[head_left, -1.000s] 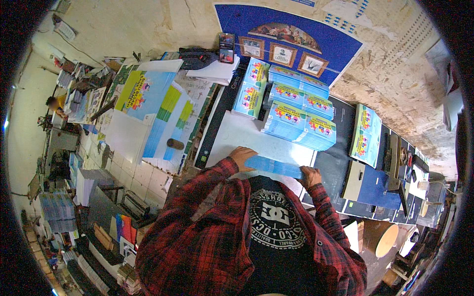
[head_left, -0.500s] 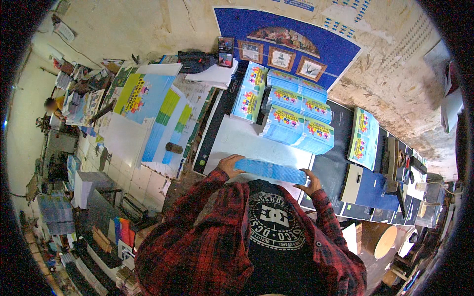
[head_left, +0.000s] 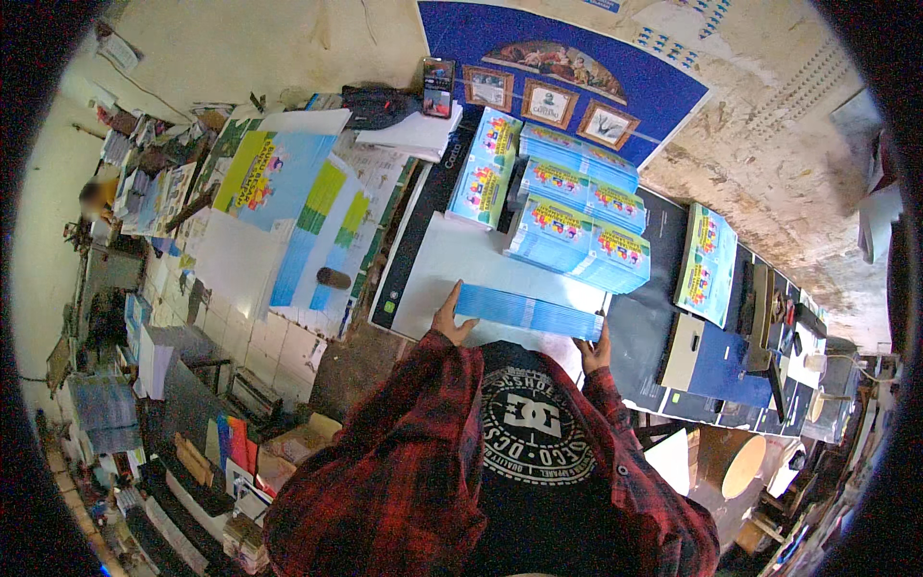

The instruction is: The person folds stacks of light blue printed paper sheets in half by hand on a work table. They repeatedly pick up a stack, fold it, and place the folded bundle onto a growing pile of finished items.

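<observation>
At the near edge of the worktable, a bundle of blue booklets (head_left: pixel 529 313) lies crosswise on a white sheet (head_left: pixel 447 260), between the two hands and just in front of the person's torso. The left hand (head_left: pixel 452 319), at the bundle's left end, is open, its thumb spread away from the raised fingers. The right hand (head_left: pixel 597 350) is at the right end, its fingers upright along that side; whether it grips the bundle or merely steadies it cannot be told. Beyond the bundle, to the far right, stand stacks of booklets (head_left: pixel 577 245) with yellow-and-blue covers, in rows one behind another. To their left lies a narrower pile (head_left: pixel 484 168) with matching covers; well to the right is a further pile (head_left: pixel 709 260), near a blue-and-beige box (head_left: pixel 716 361). On the left-hand table are large printed sheets (head_left: pixel 264 173) and a dark cylinder (head_left: pixel 334 278). A phone (head_left: pixel 437 88) stands upright at the far side, left of a blue poster (head_left: pixel 577 53) on the wall.
</observation>
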Action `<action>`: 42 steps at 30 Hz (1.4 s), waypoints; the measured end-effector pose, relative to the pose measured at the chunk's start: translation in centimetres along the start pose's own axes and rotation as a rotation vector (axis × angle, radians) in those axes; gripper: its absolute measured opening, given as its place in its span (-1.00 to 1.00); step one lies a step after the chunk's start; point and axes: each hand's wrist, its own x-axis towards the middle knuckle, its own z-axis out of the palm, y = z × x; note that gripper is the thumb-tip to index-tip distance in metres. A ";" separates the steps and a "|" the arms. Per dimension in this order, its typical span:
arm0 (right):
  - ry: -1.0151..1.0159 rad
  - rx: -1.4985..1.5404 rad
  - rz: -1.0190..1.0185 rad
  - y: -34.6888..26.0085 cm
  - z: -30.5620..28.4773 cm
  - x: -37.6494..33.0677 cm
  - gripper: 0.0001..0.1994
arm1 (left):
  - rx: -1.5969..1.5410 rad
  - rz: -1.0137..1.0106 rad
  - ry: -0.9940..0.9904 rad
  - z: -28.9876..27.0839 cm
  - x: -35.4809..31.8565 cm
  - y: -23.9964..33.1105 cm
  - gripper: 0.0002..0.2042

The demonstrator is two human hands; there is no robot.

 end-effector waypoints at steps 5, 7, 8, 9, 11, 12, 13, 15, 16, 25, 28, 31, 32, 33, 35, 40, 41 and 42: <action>-0.050 -0.109 -0.159 1.6 -1.0 0.0 -0.14 | 0.149 0.118 0.066 0.2 0.0 2.2 -0.03; -0.057 -0.118 -0.219 1.7 -1.0 0.2 -0.13 | 0.144 0.060 -0.030 -0.4 0.6 2.6 -0.05; -0.063 -0.066 -0.225 1.7 -1.2 0.6 -0.15 | 0.142 0.031 -0.078 -0.7 0.8 2.8 -0.06; -0.075 -0.076 -0.204 1.7 -1.3 0.8 -0.17 | 0.354 0.107 -0.095 -0.9 1.1 2.9 -0.09; -0.095 -0.096 -0.161 1.6 -1.6 0.7 -0.20 | 0.780 0.258 -0.127 -1.3 1.9 3.2 -0.15; -0.071 -0.116 -0.178 1.2 -1.6 0.5 -0.24 | 0.864 0.274 -0.196 -1.2 2.6 4.5 -0.18; -0.066 -0.090 -0.165 1.1 -1.5 0.2 -0.25 | 0.947 0.286 -0.265 -0.6 3.7 6.9 -0.20; -0.073 -0.035 -0.149 0.8 -1.3 0.2 -0.27 | 1.028 0.346 -0.393 2.0 4.7 8.9 -0.27; -0.088 -0.067 -0.151 0.6 -1.2 0.6 -0.28 | 1.025 0.394 -0.449 3.4 5.0 9.3 -0.31; 0.066 -0.480 -0.214 4.9 -2.1 2.6 -0.34 | 0.959 0.605 -0.392 7.7 6.1 6.4 -0.63; 0.036 -0.607 -0.234 3.6 -2.5 2.8 -0.39 | 0.976 0.615 -0.395 6.7 6.3 7.1 -0.69; 0.007 -0.695 -0.120 3.9 -1.9 3.5 -0.34 | 1.027 0.577 -0.431 6.2 5.7 6.8 -0.70; 0.003 -0.746 -0.236 3.6 -1.5 3.7 -0.33 | 1.048 0.562 -0.432 5.9 6.0 6.1 -0.69; -0.051 -0.681 -0.102 2.0 -1.0 3.7 -0.39 | 1.010 0.540 -0.440 5.6 6.2 6.0 -0.69; -0.060 -0.740 -0.146 3.1 -1.7 3.7 -0.37 | 0.923 0.512 -0.473 4.2 5.8 7.1 -0.67; -0.104 -0.583 0.022 1.8 -2.2 0.4 -0.35 | 0.624 0.257 -0.244 -5.5 4.5 15.9 -0.51; -0.119 -0.662 0.037 1.7 -2.1 -0.6 -0.34 | 0.505 0.265 -0.067 -7.1 5.2 15.5 -0.47; -0.149 -0.798 -0.181 4.6 -3.1 -1.3 -0.22 | 0.442 0.211 -0.046 -9.0 6.3 17.7 -0.46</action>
